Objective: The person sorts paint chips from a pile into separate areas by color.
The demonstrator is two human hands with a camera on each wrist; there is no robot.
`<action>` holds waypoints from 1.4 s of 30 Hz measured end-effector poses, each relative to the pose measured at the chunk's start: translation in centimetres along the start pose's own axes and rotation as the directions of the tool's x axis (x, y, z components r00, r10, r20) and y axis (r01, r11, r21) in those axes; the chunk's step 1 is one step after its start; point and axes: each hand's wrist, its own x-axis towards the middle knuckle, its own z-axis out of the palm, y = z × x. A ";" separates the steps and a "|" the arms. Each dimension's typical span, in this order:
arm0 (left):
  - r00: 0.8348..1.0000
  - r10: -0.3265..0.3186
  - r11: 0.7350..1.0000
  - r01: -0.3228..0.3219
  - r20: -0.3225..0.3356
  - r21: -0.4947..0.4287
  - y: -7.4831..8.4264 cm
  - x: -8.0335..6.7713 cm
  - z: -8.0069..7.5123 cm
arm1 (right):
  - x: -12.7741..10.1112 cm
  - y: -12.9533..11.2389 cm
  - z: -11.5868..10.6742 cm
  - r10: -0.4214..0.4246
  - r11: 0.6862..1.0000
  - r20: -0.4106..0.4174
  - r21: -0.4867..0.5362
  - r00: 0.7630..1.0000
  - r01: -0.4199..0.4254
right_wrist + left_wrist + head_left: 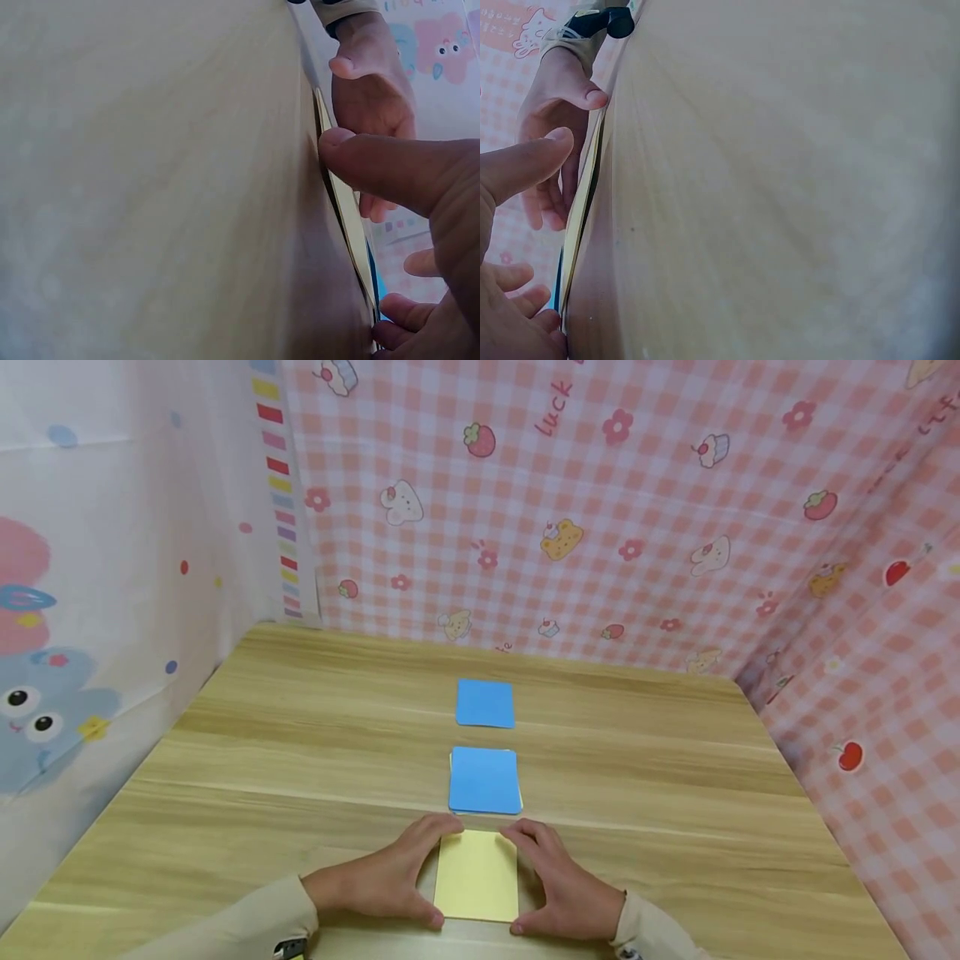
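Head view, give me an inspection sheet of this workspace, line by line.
Surface: wooden table.
Job's things: yellow square nearest; blue square on a yellow sheet behind it; far blue square beyond.
Clutter: nothing seen.
Hands: left hand and right hand flank the yellow square, fingers touching its edges.
Cables: nothing seen.
Surroundings: pink checked cloth behind and to the right, white cartoon cloth to the left.

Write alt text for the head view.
Two hands, left hand and right hand, flank a square yellow paper sheet on a light wooden table. Beyond it lie a nearer blue paper square and a farther blue paper square, before pink checked cloth.
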 end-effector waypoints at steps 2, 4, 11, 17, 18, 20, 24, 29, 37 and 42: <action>1.000 -0.003 1.000 0.003 0.003 -0.010 0.0 0.0 0.0 | 0.0 0.0 0.0 0.002 1.000 -0.004 0.007 1.000 -0.002; 1.000 -0.006 1.000 0.006 0.004 -0.015 0.1 0.0 -0.1 | 0.0 0.0 -0.1 0.004 1.000 -0.012 0.014 1.000 -0.004; 0.999 -0.036 0.999 0.036 0.003 -0.038 0.5 -0.1 -0.4 | 0.0 -0.2 -0.4 -0.050 0.998 -0.090 0.029 0.995 0.053; 0.999 -0.020 0.998 0.018 -0.026 -0.066 1.0 -0.1 -0.8 | 0.2 -0.3 -1.0 -0.081 0.994 -0.145 0.054 0.986 0.090; 0.999 -0.013 0.998 0.010 -0.035 -0.064 1.1 -0.1 -0.8 | 0.2 -0.3 -1.0 -0.086 0.994 -0.152 0.054 0.985 0.095; 0.999 -0.006 0.998 0.003 -0.054 -0.058 1.2 -0.1 -1.0 | 0.3 -0.4 -1.2 -0.094 0.993 -0.163 0.051 0.982 0.104; 0.996 -0.030 0.997 0.024 -0.085 -0.075 1.4 0.0 -1.5 | 0.5 -0.6 -1.6 -0.088 0.994 -0.174 0.041 0.981 0.097; 0.992 -0.040 0.995 0.029 -0.118 -0.091 2.0 0.0 -2.3 | 0.8 -0.9 -2.3 -0.099 0.993 -0.204 0.039 0.974 0.110; 0.983 -0.023 0.998 0.011 -0.180 -0.066 2.8 0.3 -3.8 | 0.9 -1.0 -3.3 -0.141 0.989 -0.224 0.013 0.964 0.148; 0.978 0.021 0.999 -0.028 -0.209 -0.027 2.7 0.6 -4.4 | 1.2 -1.2 -3.7 -0.147 0.988 -0.235 0.011 0.961 0.154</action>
